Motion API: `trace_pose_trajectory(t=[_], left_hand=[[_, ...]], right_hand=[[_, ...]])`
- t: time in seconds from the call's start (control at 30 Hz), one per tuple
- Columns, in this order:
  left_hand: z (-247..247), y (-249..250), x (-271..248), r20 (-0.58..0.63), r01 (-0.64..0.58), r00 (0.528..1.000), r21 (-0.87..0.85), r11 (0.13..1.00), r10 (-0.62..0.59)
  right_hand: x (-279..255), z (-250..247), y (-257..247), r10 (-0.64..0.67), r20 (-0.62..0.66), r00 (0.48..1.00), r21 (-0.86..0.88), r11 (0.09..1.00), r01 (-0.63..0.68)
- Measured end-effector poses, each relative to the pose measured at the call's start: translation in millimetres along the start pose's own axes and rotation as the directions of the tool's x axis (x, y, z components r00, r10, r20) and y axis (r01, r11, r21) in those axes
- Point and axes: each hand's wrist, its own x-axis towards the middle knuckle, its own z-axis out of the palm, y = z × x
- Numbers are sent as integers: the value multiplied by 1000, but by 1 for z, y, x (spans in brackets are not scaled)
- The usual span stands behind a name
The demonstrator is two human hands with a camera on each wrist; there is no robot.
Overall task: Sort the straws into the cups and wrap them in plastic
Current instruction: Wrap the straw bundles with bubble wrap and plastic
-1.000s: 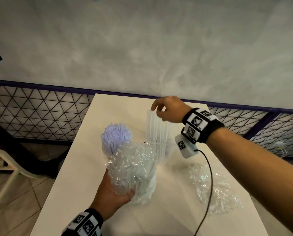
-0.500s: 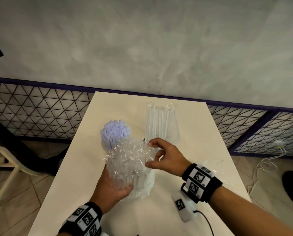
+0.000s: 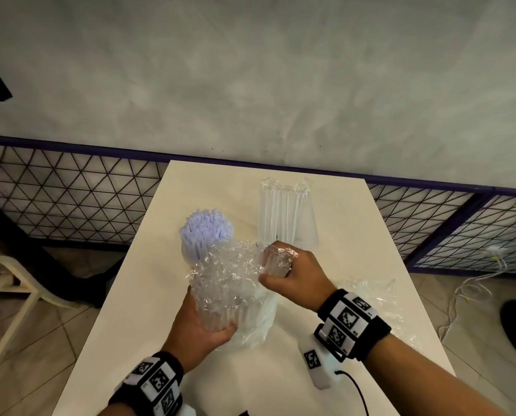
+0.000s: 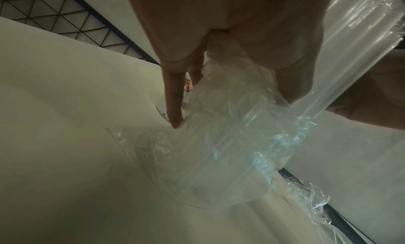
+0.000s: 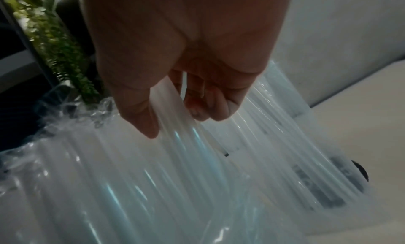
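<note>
My left hand [image 3: 204, 327] grips a cup of clear straws [image 3: 229, 298] low on its side, on the white table [image 3: 148, 295]. Crinkled clear plastic wrap [image 3: 229, 265] covers the top of this bundle. My right hand [image 3: 283, 273] pinches a fold of that wrap at the bundle's upper right; in the right wrist view the fingers [image 5: 210, 109] curl around plastic [image 5: 153, 161]. Behind stand a cup of pale purple straws [image 3: 205, 232] and a wrapped cup of clear straws [image 3: 283, 214].
A loose sheet of clear plastic [image 3: 379, 304] lies on the table to the right of my right wrist. A wire mesh fence [image 3: 70, 199] and a grey wall run behind the table. A white chair [image 3: 1, 283] stands at the left.
My right hand left the top of the far clear-straw cup, came back toward me, and now pinches the wrap on the bundle held by my left hand.
</note>
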Motion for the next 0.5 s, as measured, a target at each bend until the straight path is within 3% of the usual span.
trace_pose_trajectory(t=[0.13,0.5], left_hand=[[1,-2,0,3,-1,1000,14,1000,1],[0,-2,1,-8,-2,1000,-15,1000,1]], right_hand=[[5,-5,2,30,79,996,55,998,-35],[3,-13,-12,-36,103,994,111,994,24]])
